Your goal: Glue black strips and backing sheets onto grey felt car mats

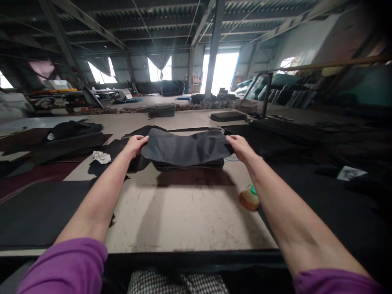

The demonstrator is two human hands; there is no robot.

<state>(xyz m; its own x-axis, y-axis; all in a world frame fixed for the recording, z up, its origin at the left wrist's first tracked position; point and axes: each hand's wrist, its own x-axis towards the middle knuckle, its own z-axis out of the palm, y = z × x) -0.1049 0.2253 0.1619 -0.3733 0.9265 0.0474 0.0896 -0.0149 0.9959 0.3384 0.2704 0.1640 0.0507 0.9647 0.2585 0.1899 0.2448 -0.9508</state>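
A dark, flexible sheet, like leather or coated fabric, is stretched between my two hands. My left hand pinches its left end, and my right hand pinches its right end. The sheet sags slightly in the middle and shows soft wrinkles. Just beneath it lies a stack of dark pieces on the pale table. Whether the sheet touches the stack, I cannot tell. Close to my right forearm stands a small rounded container with a green top and brownish contents.
Dark sheets cover the table's left side, with a crumpled white cloth nearby. More dark material lies on the right. Farther back are a dark stack, a bundle and a metal frame.
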